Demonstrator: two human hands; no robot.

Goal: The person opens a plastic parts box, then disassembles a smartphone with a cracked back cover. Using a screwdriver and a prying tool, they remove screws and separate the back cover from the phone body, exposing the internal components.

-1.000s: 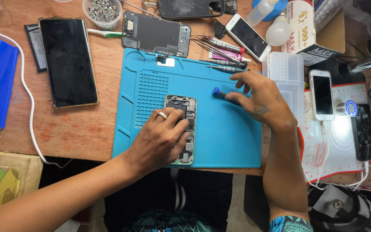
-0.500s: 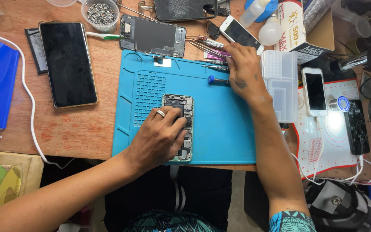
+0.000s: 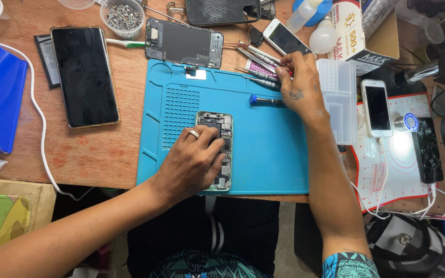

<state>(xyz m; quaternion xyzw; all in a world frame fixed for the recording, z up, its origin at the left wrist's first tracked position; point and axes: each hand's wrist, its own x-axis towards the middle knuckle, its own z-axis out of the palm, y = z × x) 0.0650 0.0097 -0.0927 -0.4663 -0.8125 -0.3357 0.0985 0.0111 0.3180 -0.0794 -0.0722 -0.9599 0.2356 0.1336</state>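
Wooden counter carried a blue repair mat (image 3: pixel 279 164). On the mat's middle, the left hand (image 3: pixel 194 164) pressed flat on an opened phone (image 3: pixel 217 149), pinning rather than clasping it. At the mat's top right edge, the right hand (image 3: pixel 297 87) pinched among loose metal tools (image 3: pixel 256 64); a careless tug could probably scatter them. Beyond that corner stood a white and red carton (image 3: pixel 356 28).

black phone (image 3: pixel 84 76), screw cup (image 3: pixel 122 16) — white phone (image 3: pixel 377 107) charging

Opened phone (image 3: pixel 221 135) half under left hand (image 3: pixel 191 164) — right fingertips (image 3: pixel 283 68) (among tools) unclear
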